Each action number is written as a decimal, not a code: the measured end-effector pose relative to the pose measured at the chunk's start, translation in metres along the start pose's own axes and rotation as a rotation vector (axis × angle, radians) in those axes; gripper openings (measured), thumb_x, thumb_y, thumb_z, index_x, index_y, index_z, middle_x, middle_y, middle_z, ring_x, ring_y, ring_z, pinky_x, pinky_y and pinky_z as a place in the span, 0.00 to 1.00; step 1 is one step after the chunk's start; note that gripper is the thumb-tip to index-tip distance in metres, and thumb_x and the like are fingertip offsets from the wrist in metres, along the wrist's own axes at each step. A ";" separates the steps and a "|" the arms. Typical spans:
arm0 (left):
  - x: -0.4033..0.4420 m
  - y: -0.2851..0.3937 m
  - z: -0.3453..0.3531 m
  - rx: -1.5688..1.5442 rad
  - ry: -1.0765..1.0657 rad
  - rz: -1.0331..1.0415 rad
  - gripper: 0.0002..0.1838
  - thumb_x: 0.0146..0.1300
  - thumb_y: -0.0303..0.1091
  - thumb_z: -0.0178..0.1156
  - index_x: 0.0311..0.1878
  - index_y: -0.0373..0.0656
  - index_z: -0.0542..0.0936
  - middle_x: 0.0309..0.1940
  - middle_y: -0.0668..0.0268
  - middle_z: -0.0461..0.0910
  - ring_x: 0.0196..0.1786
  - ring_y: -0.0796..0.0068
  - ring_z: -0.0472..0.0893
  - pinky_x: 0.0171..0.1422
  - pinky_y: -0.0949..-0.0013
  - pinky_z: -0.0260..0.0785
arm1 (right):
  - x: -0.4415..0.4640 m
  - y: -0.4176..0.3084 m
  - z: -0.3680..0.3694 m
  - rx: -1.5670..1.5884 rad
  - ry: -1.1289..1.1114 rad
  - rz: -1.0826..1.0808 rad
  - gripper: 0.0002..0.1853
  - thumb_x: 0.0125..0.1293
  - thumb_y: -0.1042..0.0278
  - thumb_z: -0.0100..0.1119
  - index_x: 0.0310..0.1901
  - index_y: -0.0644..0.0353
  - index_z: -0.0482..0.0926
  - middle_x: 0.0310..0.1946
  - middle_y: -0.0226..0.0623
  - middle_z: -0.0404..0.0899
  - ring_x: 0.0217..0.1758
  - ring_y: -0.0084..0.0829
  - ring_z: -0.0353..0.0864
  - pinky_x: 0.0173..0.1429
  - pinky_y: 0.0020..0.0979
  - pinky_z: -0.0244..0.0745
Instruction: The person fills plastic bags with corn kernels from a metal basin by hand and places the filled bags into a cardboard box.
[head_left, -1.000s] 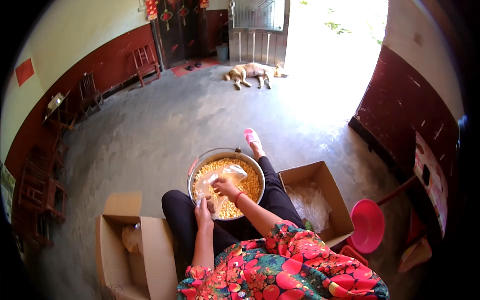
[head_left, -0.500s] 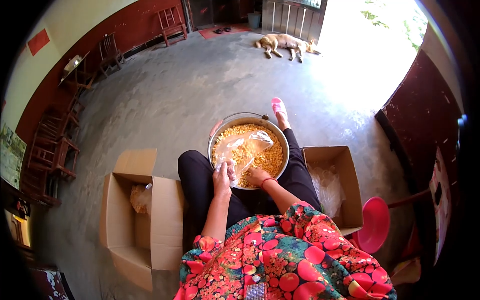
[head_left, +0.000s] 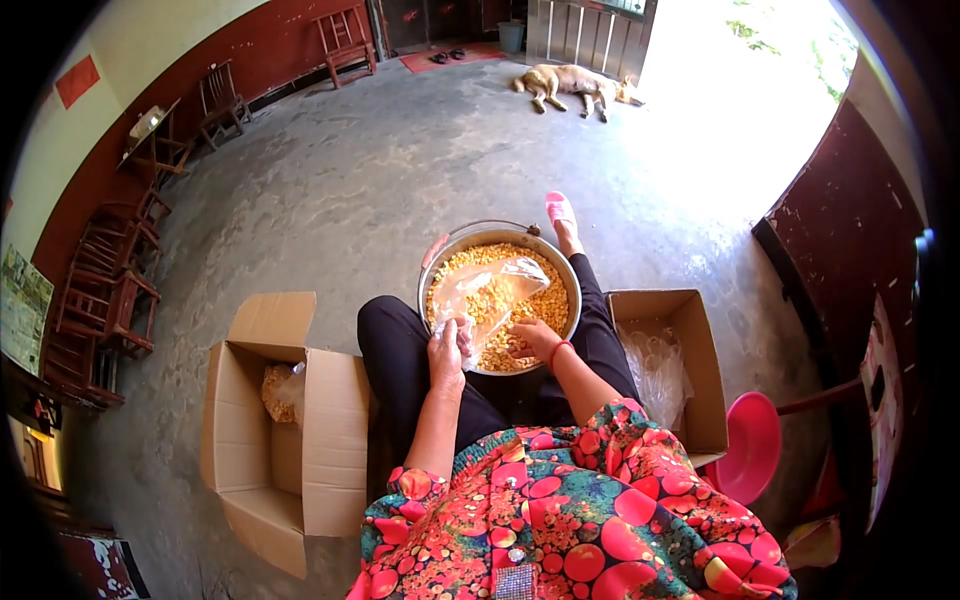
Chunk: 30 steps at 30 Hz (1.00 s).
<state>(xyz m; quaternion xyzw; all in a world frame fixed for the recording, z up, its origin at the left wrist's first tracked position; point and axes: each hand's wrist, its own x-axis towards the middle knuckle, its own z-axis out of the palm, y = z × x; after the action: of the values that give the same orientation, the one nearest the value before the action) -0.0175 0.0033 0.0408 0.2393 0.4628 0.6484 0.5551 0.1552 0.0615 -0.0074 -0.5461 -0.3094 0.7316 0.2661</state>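
Left of the legs, an open carton (head_left: 335, 440) holds a filled bag (head_left: 284, 392); the left hand's (head_left: 447, 352) grip is closed on a clear plastic bag (head_left: 482, 290) over the kernels (head_left: 548, 303) in the pot (head_left: 502, 234). The right hand (head_left: 537, 341), fingers apart, touches kernels, fingertips hard to make out; rightward, another carton (head_left: 705, 375) stands beside a pink basin (head_left: 752, 447).

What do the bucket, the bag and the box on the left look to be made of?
Bucket: probably metal, dull silvery rim. Bag: likely thin plastic film, glossy and see-through. Left box: apparently matte cardboard, brown with creased flaps.
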 end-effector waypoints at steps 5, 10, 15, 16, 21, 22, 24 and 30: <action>0.000 0.001 0.000 -0.003 -0.011 -0.006 0.12 0.59 0.37 0.47 0.32 0.38 0.74 0.16 0.71 0.68 0.15 0.85 0.65 0.19 0.82 0.57 | -0.012 -0.005 0.009 -0.099 0.028 -0.076 0.08 0.52 0.68 0.50 0.29 0.65 0.70 0.18 0.35 0.69 0.17 0.28 0.72 0.20 0.26 0.71; -0.001 0.002 0.001 -0.010 0.002 -0.029 0.12 0.59 0.36 0.47 0.32 0.38 0.74 0.16 0.72 0.68 0.15 0.85 0.65 0.19 0.82 0.57 | -0.008 -0.001 0.003 -0.016 0.039 -0.096 0.09 0.54 0.68 0.49 0.31 0.65 0.71 0.19 0.35 0.69 0.19 0.27 0.71 0.25 0.26 0.73; 0.002 -0.002 -0.002 0.005 -0.009 -0.013 0.11 0.59 0.36 0.46 0.32 0.39 0.74 0.16 0.71 0.68 0.15 0.85 0.65 0.18 0.82 0.57 | -0.013 -0.002 0.009 0.236 0.059 -0.143 0.08 0.55 0.68 0.49 0.33 0.64 0.71 0.26 0.37 0.71 0.27 0.28 0.73 0.32 0.29 0.75; 0.003 -0.002 -0.002 0.010 0.007 -0.018 0.11 0.59 0.36 0.46 0.32 0.39 0.74 0.16 0.71 0.68 0.15 0.85 0.65 0.18 0.82 0.57 | -0.014 -0.004 0.010 0.274 0.021 -0.173 0.08 0.55 0.69 0.49 0.34 0.64 0.71 0.27 0.38 0.71 0.28 0.29 0.73 0.33 0.28 0.75; 0.004 -0.004 -0.002 0.026 0.015 -0.035 0.12 0.58 0.37 0.46 0.32 0.39 0.74 0.15 0.71 0.67 0.15 0.85 0.64 0.18 0.82 0.56 | -0.003 -0.021 0.034 0.324 -0.066 -0.338 0.09 0.54 0.72 0.49 0.38 0.64 0.71 0.31 0.39 0.72 0.34 0.31 0.73 0.38 0.29 0.73; 0.002 -0.002 -0.001 0.007 0.005 -0.038 0.12 0.59 0.37 0.46 0.32 0.39 0.74 0.15 0.72 0.67 0.15 0.85 0.64 0.18 0.82 0.55 | -0.001 -0.026 0.039 0.387 -0.133 -0.312 0.11 0.54 0.72 0.49 0.39 0.63 0.72 0.33 0.38 0.72 0.37 0.30 0.73 0.40 0.28 0.71; 0.002 -0.001 -0.001 0.012 0.011 -0.038 0.12 0.59 0.37 0.46 0.32 0.39 0.75 0.15 0.72 0.67 0.15 0.85 0.64 0.19 0.82 0.56 | -0.019 -0.044 0.060 0.153 -0.088 -0.321 0.12 0.53 0.71 0.50 0.40 0.63 0.72 0.34 0.37 0.72 0.37 0.29 0.73 0.40 0.27 0.69; 0.003 -0.004 -0.005 0.021 0.018 -0.046 0.12 0.59 0.38 0.46 0.32 0.40 0.75 0.15 0.72 0.68 0.16 0.85 0.65 0.19 0.83 0.56 | 0.002 -0.025 0.057 -0.186 0.128 -0.624 0.07 0.50 0.70 0.50 0.31 0.57 0.77 0.26 0.27 0.75 0.31 0.19 0.71 0.36 0.19 0.64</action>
<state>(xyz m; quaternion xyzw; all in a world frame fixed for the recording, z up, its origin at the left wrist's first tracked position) -0.0202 0.0041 0.0351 0.2287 0.4798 0.6327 0.5632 0.1008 0.0702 0.0221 -0.4919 -0.5097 0.5476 0.4453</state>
